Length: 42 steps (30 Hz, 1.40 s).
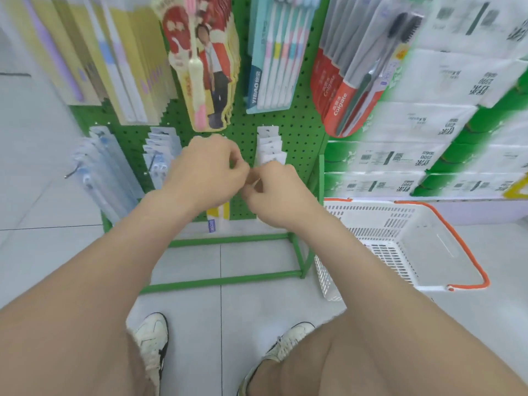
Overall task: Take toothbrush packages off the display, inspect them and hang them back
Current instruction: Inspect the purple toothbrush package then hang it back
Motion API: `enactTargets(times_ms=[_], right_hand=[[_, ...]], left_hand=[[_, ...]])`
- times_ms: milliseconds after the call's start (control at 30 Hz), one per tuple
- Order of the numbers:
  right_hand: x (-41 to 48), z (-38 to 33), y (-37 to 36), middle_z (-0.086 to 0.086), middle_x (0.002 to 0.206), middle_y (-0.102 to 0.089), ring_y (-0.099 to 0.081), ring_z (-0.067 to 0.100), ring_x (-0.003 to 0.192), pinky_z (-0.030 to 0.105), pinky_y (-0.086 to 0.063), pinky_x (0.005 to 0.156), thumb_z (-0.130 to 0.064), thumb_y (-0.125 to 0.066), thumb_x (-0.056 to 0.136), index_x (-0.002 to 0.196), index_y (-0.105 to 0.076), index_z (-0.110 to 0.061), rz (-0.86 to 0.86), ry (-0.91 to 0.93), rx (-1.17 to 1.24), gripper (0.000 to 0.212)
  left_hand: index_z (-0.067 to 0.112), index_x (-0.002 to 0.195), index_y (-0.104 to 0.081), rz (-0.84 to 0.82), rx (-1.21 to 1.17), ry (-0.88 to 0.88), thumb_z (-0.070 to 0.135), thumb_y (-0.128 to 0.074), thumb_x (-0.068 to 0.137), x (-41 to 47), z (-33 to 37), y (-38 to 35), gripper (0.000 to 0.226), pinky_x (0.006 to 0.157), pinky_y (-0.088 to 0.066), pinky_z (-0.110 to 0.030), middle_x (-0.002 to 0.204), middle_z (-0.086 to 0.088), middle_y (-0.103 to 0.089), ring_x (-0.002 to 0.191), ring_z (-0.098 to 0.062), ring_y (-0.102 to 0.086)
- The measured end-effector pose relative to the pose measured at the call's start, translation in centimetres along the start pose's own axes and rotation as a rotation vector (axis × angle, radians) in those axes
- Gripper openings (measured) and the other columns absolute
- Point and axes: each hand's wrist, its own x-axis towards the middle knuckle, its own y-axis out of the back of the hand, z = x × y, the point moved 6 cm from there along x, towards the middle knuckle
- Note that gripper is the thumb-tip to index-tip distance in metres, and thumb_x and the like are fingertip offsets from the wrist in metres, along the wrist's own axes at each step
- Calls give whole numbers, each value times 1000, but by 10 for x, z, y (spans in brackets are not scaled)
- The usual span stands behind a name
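Left hand (207, 170) and right hand (275, 192): both held up in front of the lower row of the green pegboard display (294, 124). The fingers of each are curled and the fingertips meet between the two hands. The backs of the hands face the camera and hide what the fingers close on, so I cannot tell whether either hand grasps anything.

Toothbrush package (218, 214): only the lower end shows, yellow and white with a small blue label. It lies directly below the left hand, between the two wrists, against the pegboard. Its top is hidden behind the hands.

Just above the right hand is a stack of white packages (270, 144) on a peg. Just left of the left hand is a stack of blue-and-white packages (160, 150). Further left are clear, blue-tinted packages (105, 170).

Upper row, left to right:
- yellow packs (120, 58)
- a pink toothbrush on a red-and-cream card (200, 67)
- a YIBAO multi-pack (274, 58) of pastel brushes
- Colgate packs (351, 90) with dark brushes

On the floor, a white shopping basket (400, 232) with orange handles stands right of the display's foot, near the right forearm. Green-and-white tissue packs (423, 124) are stacked behind the basket.
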Motion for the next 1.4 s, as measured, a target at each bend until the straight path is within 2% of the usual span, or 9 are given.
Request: enactTargets(times_ms=[333, 500, 600, 733, 833, 933, 1200, 1300, 1400], right_hand=[[36, -136, -30, -3, 110, -77, -69, 14, 100, 26, -52, 87, -8, -48, 99, 125, -74, -15, 242, 129, 309, 37], [61, -171, -63, -7, 107, -76, -69, 10, 99, 27, -55, 92, -11, -48, 102, 124, -75, -16, 182, 136, 458, 35], [73, -198, -78, -8, 122, -70, -60, 2, 107, 12, -45, 93, -13, -49, 106, 141, -65, -13, 106, 168, 505, 38], [98, -215, -96, -12, 135, -59, -59, 2, 115, 14, -44, 99, -17, -42, 109, 161, -38, -13, 42, 96, 561, 53], [126, -221, -109, 3, 170, -34, -34, 19, 155, 23, -28, 113, -17, -39, 110, 168, -22, -11, 26, 71, 524, 61], [145, -225, -119, 4, 176, -20, -20, 19, 161, 31, -20, 128, -13, -37, 109, 169, -10, -11, 35, 53, 566, 66], [167, -228, -132, 9, 153, -44, -45, 14, 127, 21, -35, 105, -6, -44, 105, 159, -37, -12, 206, 18, 701, 54], [164, -229, -132, 6, 132, -62, -59, 21, 118, 41, -49, 106, -11, -44, 106, 142, -52, -14, 287, 26, 710, 37], [155, -229, -126, -2, 112, -66, -63, 18, 105, 38, -52, 95, -9, -39, 107, 137, -54, -11, 348, 82, 700, 33]], left_hand=[[-3, 77, -68, 357, -279, 408, 27, -52, 83, -21, -114, 98, 34, 64, -52, -39, 67, -21, -61, 65, -28, -53], [-7, 83, -65, 649, -539, 562, 30, -50, 80, -27, -166, 130, 40, 56, -52, -42, 65, -7, -46, 62, -22, -40], [7, 78, -63, 695, -601, 547, 23, -52, 92, -17, -184, 136, 25, 55, -42, -22, 64, 5, -53, 52, -6, -49], [21, 115, -69, 678, -649, 486, 19, -52, 99, 0, -208, 135, 23, 81, -54, -21, 107, 11, -68, 93, -2, -64], [18, 147, -53, 609, -630, 422, 12, -47, 101, 16, -220, 137, 47, 111, -49, -33, 148, 5, -56, 126, -12, -60], [13, 161, -39, 517, -650, 378, 12, -45, 107, 32, -227, 133, 54, 123, -39, -34, 166, 0, -42, 148, -14, -47], [16, 123, -67, 621, -796, 386, 21, -60, 100, 39, -246, 136, 24, 88, -63, -40, 111, -6, -75, 96, -20, -76], [14, 101, -66, 622, -860, 369, 16, -55, 103, 36, -240, 137, 12, 67, -56, -27, 85, -4, -72, 72, -11, -67], [7, 78, -57, 612, -903, 375, 11, -50, 94, 31, -229, 141, 18, 58, -42, -20, 72, -3, -56, 65, -13, -51]])
